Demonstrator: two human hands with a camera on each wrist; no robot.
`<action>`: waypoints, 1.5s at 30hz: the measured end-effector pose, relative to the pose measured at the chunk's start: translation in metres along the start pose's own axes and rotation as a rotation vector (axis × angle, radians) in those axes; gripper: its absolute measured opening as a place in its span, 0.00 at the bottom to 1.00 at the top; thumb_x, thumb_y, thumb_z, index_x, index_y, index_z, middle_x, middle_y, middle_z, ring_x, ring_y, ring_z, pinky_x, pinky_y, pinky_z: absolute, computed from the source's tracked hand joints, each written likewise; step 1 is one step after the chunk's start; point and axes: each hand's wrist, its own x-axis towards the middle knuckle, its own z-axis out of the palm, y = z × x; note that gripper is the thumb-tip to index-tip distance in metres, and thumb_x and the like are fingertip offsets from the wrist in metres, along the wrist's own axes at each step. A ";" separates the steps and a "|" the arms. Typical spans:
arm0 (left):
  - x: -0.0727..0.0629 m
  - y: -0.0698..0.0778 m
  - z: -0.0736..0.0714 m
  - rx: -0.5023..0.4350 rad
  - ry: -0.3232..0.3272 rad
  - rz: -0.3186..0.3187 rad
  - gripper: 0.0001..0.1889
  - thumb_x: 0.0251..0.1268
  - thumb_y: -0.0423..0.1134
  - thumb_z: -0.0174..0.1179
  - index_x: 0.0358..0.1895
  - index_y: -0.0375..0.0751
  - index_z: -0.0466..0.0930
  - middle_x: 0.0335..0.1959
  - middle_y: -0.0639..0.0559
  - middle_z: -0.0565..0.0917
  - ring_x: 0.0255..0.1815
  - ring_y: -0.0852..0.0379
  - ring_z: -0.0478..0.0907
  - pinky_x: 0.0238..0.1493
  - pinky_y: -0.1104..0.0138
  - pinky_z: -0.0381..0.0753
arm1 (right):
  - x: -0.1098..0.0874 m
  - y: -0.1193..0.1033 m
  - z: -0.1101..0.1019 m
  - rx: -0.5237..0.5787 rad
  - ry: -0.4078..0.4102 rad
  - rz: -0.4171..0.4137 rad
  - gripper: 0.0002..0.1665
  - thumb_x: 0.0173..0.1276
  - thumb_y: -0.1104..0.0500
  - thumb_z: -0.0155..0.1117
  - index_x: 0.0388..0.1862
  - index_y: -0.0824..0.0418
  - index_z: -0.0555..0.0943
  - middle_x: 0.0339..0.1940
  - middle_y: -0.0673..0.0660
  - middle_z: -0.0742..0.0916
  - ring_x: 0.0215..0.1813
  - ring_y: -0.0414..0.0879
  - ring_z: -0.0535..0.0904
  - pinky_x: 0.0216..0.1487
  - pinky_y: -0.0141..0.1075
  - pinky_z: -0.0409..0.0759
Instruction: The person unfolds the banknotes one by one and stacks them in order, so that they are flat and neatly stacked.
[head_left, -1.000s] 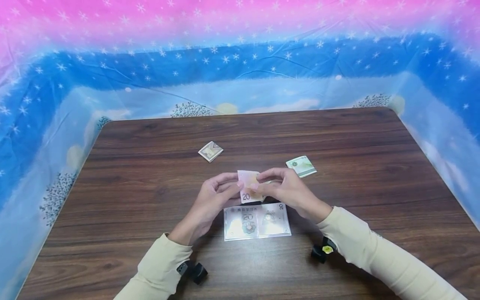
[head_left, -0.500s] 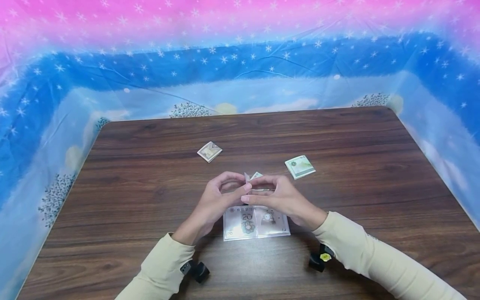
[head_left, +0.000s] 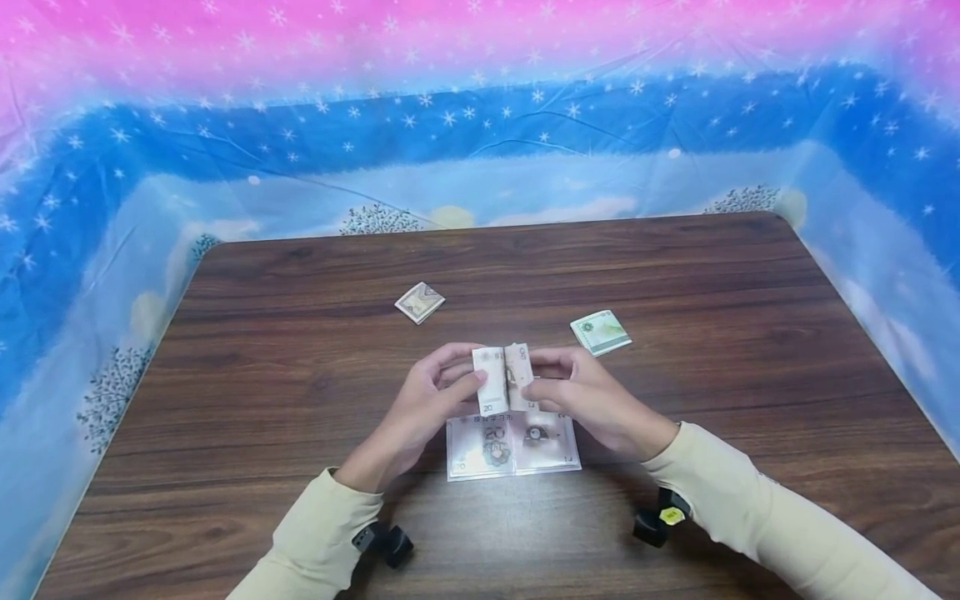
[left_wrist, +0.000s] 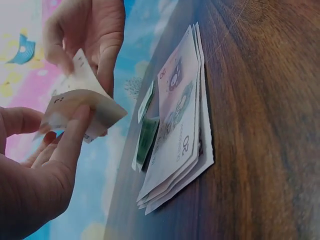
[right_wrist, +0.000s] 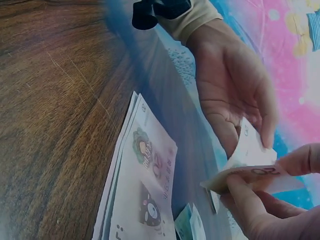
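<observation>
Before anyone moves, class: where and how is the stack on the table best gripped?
Probably at both short ends of the stack, coming from its left and right, pinching top and underside. It lies flat on the table, the held note partly covers its far edge in the head view, and the left wrist view shows uneven layers, which a one-ended pinch might let slip.

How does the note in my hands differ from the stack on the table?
Your left hand and right hand hold the note up, while the stack rests on the table. The note is bent along a crease; the stack lies nearly flat. Both show a 20.
</observation>
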 end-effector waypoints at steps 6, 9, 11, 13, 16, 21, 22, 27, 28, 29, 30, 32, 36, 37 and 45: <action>-0.003 0.002 -0.002 0.008 0.072 -0.021 0.21 0.67 0.25 0.61 0.63 0.34 0.74 0.53 0.34 0.85 0.40 0.52 0.86 0.41 0.59 0.90 | -0.005 -0.003 -0.005 0.037 0.061 0.023 0.33 0.64 0.72 0.57 0.70 0.76 0.67 0.57 0.70 0.83 0.49 0.49 0.85 0.52 0.38 0.85; -0.005 0.002 -0.005 0.007 0.104 -0.025 0.21 0.66 0.25 0.62 0.61 0.33 0.75 0.50 0.35 0.86 0.37 0.52 0.87 0.39 0.59 0.90 | -0.007 -0.004 -0.007 0.060 0.081 0.010 0.30 0.66 0.73 0.57 0.67 0.77 0.67 0.56 0.71 0.83 0.49 0.49 0.85 0.52 0.38 0.86; -0.006 0.003 -0.007 0.022 0.125 -0.027 0.20 0.65 0.24 0.63 0.60 0.32 0.76 0.47 0.35 0.87 0.36 0.53 0.87 0.37 0.60 0.90 | -0.008 -0.004 -0.009 0.065 0.093 0.003 0.29 0.66 0.73 0.57 0.66 0.77 0.68 0.56 0.70 0.84 0.49 0.49 0.85 0.53 0.39 0.86; -0.007 0.003 -0.009 0.042 0.143 -0.032 0.20 0.64 0.24 0.63 0.59 0.32 0.76 0.45 0.36 0.87 0.34 0.53 0.87 0.35 0.59 0.90 | -0.009 -0.003 -0.012 0.061 0.109 0.000 0.28 0.65 0.73 0.58 0.64 0.77 0.69 0.54 0.69 0.84 0.48 0.49 0.86 0.52 0.39 0.86; -0.008 0.003 -0.013 0.077 0.161 -0.042 0.19 0.63 0.22 0.63 0.58 0.32 0.77 0.43 0.36 0.87 0.33 0.53 0.86 0.34 0.58 0.90 | -0.009 -0.003 -0.015 0.051 0.131 0.003 0.26 0.64 0.73 0.60 0.62 0.77 0.70 0.51 0.66 0.86 0.46 0.48 0.86 0.50 0.39 0.87; -0.010 0.001 -0.020 0.138 0.147 -0.077 0.19 0.62 0.21 0.63 0.56 0.31 0.77 0.42 0.35 0.87 0.33 0.50 0.86 0.35 0.57 0.90 | -0.010 0.000 -0.019 0.011 0.163 0.021 0.20 0.63 0.73 0.64 0.54 0.75 0.73 0.44 0.60 0.88 0.41 0.46 0.86 0.44 0.39 0.88; -0.010 0.001 -0.021 0.146 0.141 -0.085 0.18 0.62 0.22 0.63 0.56 0.31 0.77 0.41 0.35 0.87 0.33 0.50 0.86 0.35 0.56 0.90 | -0.010 0.001 -0.019 -0.004 0.167 0.021 0.20 0.62 0.73 0.64 0.53 0.74 0.74 0.42 0.60 0.88 0.39 0.46 0.86 0.42 0.39 0.89; -0.010 -0.003 -0.025 0.233 0.106 -0.088 0.18 0.62 0.24 0.65 0.55 0.32 0.76 0.34 0.38 0.86 0.27 0.51 0.85 0.31 0.56 0.90 | -0.008 0.006 -0.024 -0.144 0.158 0.014 0.19 0.60 0.71 0.70 0.50 0.73 0.76 0.38 0.61 0.88 0.36 0.46 0.86 0.38 0.38 0.88; -0.010 -0.003 -0.026 0.277 0.093 -0.077 0.17 0.63 0.24 0.66 0.54 0.32 0.76 0.32 0.39 0.86 0.25 0.51 0.85 0.29 0.56 0.90 | -0.008 0.007 -0.026 -0.195 0.155 0.004 0.20 0.59 0.71 0.71 0.49 0.72 0.77 0.37 0.60 0.88 0.35 0.46 0.85 0.37 0.37 0.87; -0.010 -0.004 -0.027 0.332 0.079 -0.066 0.17 0.63 0.25 0.66 0.54 0.33 0.76 0.30 0.41 0.87 0.23 0.52 0.84 0.27 0.57 0.90 | -0.007 0.009 -0.027 -0.249 0.150 -0.008 0.20 0.58 0.71 0.72 0.49 0.72 0.77 0.36 0.60 0.88 0.34 0.46 0.85 0.36 0.36 0.87; -0.010 -0.005 -0.028 0.388 0.065 -0.058 0.17 0.63 0.26 0.67 0.55 0.34 0.75 0.28 0.42 0.87 0.21 0.52 0.84 0.25 0.57 0.89 | -0.007 0.010 -0.029 -0.306 0.143 -0.022 0.20 0.57 0.71 0.73 0.48 0.72 0.78 0.34 0.59 0.88 0.34 0.46 0.84 0.34 0.35 0.86; -0.011 -0.006 -0.029 0.490 0.032 -0.048 0.17 0.64 0.27 0.67 0.54 0.36 0.75 0.26 0.45 0.87 0.18 0.52 0.83 0.23 0.57 0.88 | -0.007 0.014 -0.031 -0.413 0.129 -0.059 0.20 0.55 0.71 0.75 0.46 0.71 0.79 0.32 0.58 0.87 0.32 0.45 0.84 0.32 0.34 0.84; -0.013 -0.007 -0.028 0.620 -0.023 -0.060 0.16 0.65 0.30 0.68 0.52 0.39 0.75 0.23 0.49 0.86 0.17 0.54 0.82 0.21 0.59 0.87 | -0.007 0.019 -0.033 -0.563 0.091 -0.130 0.18 0.52 0.71 0.77 0.41 0.69 0.80 0.28 0.55 0.86 0.30 0.44 0.82 0.29 0.33 0.82; -0.013 -0.007 -0.028 0.645 -0.035 -0.064 0.16 0.64 0.30 0.68 0.52 0.39 0.76 0.22 0.50 0.85 0.17 0.55 0.82 0.21 0.59 0.87 | -0.008 0.019 -0.033 -0.581 0.079 -0.141 0.18 0.52 0.71 0.77 0.40 0.69 0.79 0.28 0.54 0.86 0.29 0.43 0.82 0.29 0.33 0.83; -0.014 -0.009 -0.025 0.822 -0.068 -0.101 0.17 0.62 0.35 0.72 0.51 0.40 0.77 0.19 0.54 0.83 0.15 0.58 0.80 0.18 0.65 0.82 | -0.011 0.023 -0.032 -0.702 0.057 -0.157 0.20 0.50 0.71 0.79 0.38 0.65 0.78 0.23 0.50 0.84 0.25 0.40 0.79 0.25 0.31 0.81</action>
